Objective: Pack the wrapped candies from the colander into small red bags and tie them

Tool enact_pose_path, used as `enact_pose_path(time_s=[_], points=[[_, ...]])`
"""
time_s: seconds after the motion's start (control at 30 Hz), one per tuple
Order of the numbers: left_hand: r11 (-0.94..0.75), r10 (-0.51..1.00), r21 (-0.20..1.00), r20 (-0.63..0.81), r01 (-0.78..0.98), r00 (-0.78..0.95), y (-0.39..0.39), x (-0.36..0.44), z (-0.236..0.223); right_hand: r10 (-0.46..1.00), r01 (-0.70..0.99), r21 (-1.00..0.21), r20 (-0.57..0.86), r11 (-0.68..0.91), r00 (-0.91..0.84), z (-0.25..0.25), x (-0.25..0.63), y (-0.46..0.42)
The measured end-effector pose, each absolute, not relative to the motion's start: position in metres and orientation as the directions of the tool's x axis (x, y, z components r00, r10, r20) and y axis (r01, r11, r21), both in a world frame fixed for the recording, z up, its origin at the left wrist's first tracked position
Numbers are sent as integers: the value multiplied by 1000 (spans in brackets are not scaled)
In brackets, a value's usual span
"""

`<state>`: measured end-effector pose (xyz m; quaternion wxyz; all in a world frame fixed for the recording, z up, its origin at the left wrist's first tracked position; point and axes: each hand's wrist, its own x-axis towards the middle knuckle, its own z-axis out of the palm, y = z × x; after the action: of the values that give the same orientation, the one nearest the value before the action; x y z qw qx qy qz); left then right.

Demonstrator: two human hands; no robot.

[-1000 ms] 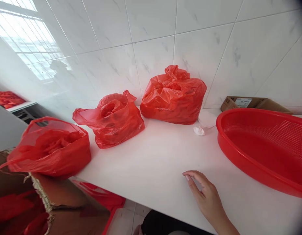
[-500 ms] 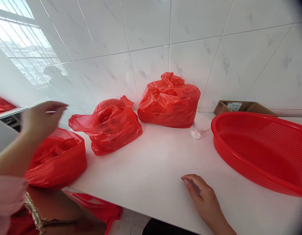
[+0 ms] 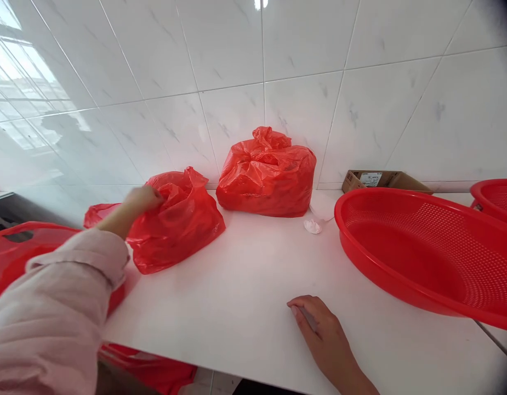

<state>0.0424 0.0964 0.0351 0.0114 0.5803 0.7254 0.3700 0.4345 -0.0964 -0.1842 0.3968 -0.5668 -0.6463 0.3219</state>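
My left hand (image 3: 143, 201), blurred, reaches to the gathered top of a red plastic bag (image 3: 177, 233) against the tiled wall. Its fingers are partly hidden by the bag's folds, so I cannot tell whether they grip the plastic. My right hand (image 3: 321, 334) rests on the white table, with thumb and forefinger tips together and nothing visible between them. A second full red bag (image 3: 267, 184), bunched at the top, stands right of the first. Another red bag (image 3: 27, 241) lies at the left, partly covered by my pink sleeve (image 3: 72, 296).
A large red perforated basket (image 3: 385, 285) stands on the table (image 3: 237, 307) at right, with another red basket (image 3: 494, 189) behind it. By the wall lies a cardboard box (image 3: 385, 180). A crumpled white scrap (image 3: 313, 226) sits near the basket. More red plastic (image 3: 154, 370) shows below the table edge.
My left hand has moved right and forward from above the leftmost bag to the top of the middle bag. The view has shifted right. My right hand keeps its pose on the table.
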Motion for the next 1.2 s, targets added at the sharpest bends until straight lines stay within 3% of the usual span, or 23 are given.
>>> enact_pose_path(time_s=[0.1, 0.27, 0.33, 0.37, 0.4, 0.53, 0.6, 0.67, 0.73, 0.8, 0.9, 1.03, 1.2], points=[[88, 714, 637, 496, 766, -494, 113, 32, 76, 992, 479, -870, 119, 118, -28, -184, 435, -96], [-313, 452, 709, 696, 632, -557, 112, 42, 131, 995, 469, -877, 90, 105, -54, -187, 436, -96], [-551, 468, 715, 692, 431, -550, 100, 62, 140, 995, 455, -886, 78, 94, -54, -188, 437, -96], [-650, 523, 717, 663, 252, -536, 92, 76, 140, 997, 441, -894, 68, 82, -49, -188, 437, -96], [-682, 587, 721, 641, 124, -495, 83, 91, 139, 998, 421, -905, 55, 67, -41, -187, 437, -95], [-545, 823, 829, 502, -124, -265, 39, 162, 105, 997, 300, -953, 63, 46, 46, -168, 439, -91], [-357, 926, 856, 376, -374, -26, 14, 196, 76, 990, 207, -974, 112, 92, 84, -151, 439, -88], [-161, 922, 841, 315, -516, 226, -9, 225, 45, 991, 28, -993, 120, 118, 63, -132, 440, -86], [9, 910, 814, 234, -580, 343, -26, 248, 16, 996, -212, -975, 82, 72, -37, -120, 440, -85], [136, 920, 752, 145, -645, 363, -35, 263, -12, 978, -392, -919, 46, -39, -205, -116, 440, -87], [276, 940, 643, -26, -714, 340, -40, 277, -47, 928, -465, -871, 29, -159, -373, -125, 439, -93], [328, 943, 543, -135, -773, 305, -45, 297, -74, 960, -482, -861, -25, -162, -279, -138, 435, -101], [233, 972, 600, -113, -765, 208, -41, 314, -78, 951, -455, -873, -29, -175, -309, -133, 435, -104]])
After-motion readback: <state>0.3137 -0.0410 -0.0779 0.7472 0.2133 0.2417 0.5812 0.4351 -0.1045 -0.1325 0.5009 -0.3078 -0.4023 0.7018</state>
